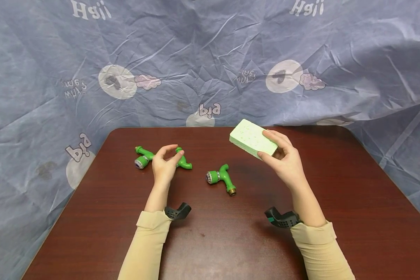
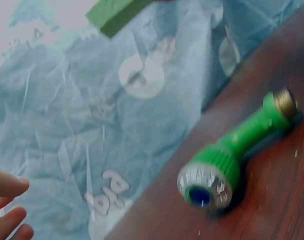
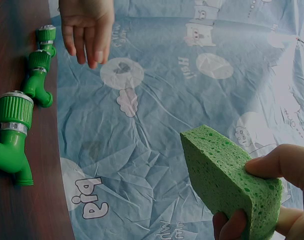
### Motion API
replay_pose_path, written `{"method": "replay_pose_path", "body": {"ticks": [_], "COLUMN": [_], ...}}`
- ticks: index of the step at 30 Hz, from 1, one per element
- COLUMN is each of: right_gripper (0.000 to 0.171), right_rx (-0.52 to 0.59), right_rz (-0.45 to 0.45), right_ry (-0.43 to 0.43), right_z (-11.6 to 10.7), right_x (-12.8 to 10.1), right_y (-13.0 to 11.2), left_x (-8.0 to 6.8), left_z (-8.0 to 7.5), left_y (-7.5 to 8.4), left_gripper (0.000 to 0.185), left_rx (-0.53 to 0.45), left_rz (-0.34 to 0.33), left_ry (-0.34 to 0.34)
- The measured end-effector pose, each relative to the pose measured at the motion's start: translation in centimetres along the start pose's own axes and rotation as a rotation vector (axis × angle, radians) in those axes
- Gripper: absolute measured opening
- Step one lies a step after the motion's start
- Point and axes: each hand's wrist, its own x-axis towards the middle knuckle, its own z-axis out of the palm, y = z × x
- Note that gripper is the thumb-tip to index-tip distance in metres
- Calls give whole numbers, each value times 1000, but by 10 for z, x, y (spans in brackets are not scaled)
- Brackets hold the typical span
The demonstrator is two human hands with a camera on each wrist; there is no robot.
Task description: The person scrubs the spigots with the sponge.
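Note:
A pale green sponge point(image 1: 252, 137), a thick block with pores, is raised above the far side of the table. My right hand point(image 1: 283, 159) grips one end of it between thumb and fingers, which the right wrist view shows close up on the sponge point(image 3: 227, 175). My left hand point(image 1: 165, 165) hovers over the left part of the table with fingers loosely bent, thumb apart from them and nothing held. Two green taps, a left one point(image 1: 142, 160) and another point(image 1: 184, 163), lie beneath it, partly hidden by the hand. A third green tap point(image 1: 224, 178) with a brass thread lies between the hands.
The dark red-brown table point(image 1: 210, 241) reaches back to a wrinkled blue-grey printed cloth point(image 1: 203, 50) hanging behind it. Black wrist-worn devices sit at the left wrist point(image 1: 177, 212) and the right wrist point(image 1: 282, 218).

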Motion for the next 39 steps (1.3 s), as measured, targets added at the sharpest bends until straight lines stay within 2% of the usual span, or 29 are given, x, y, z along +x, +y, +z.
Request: {"method": "replay_pose_path", "body": {"ticks": [3,6,10,14,19,23,30,39], "right_gripper": [52,52,52,52,52,52,52,53], "right_rx": [4,1,3,10,2,-2,-4,-9], "right_rz": [-2,-5,-9,-10,-9,-9,-6,-4], "right_ry": [0,0,-1,0,2,4,0,-3], "right_z": [0,0,0,0,0,-1,-1,0], "right_x": [0,0,0,0,0,0,0,-1], "right_y": [0,1,1,0,0,-1,0,0], "left_x": [-4,-7,-11,-14,-16,-20,-26,-28], "left_z": [6,11,15,19,28,34,41,44], "left_y": [4,3,4,-2,-18,-24,-32,-36], "left_gripper": [30,34,42,47,53,57,57,48], "left_rx": [-61,-78,-75,-26,-15,2,37,164], "left_rz": [4,0,-68,-116,-136,-159,-165,-97], "left_ry": [-73,-160,-304,-442,-559,-598,-590,-560]}}
